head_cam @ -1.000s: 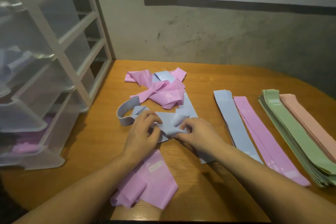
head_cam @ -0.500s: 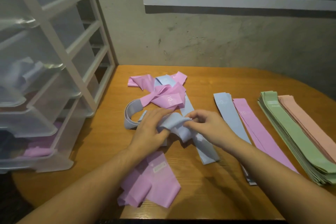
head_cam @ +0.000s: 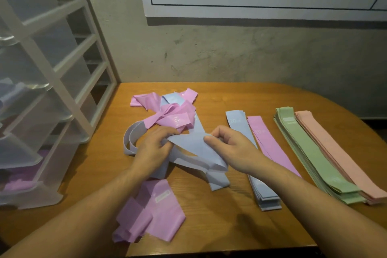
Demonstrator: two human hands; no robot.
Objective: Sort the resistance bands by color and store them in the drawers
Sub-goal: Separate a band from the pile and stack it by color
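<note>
Head view: both hands pinch one blue band above the middle of the desk. Left hand grips its left part, right hand its right part. Drawers stand at the desk's left edge.

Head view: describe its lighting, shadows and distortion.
Head view: dim, warm light; the forearms cast soft shadows on the table; wide-angle bending tilts the drawer unit and curves the table edge; the drawer fronts are hazy; the blue band between left hand and right hand stays fairly sharp.
</note>
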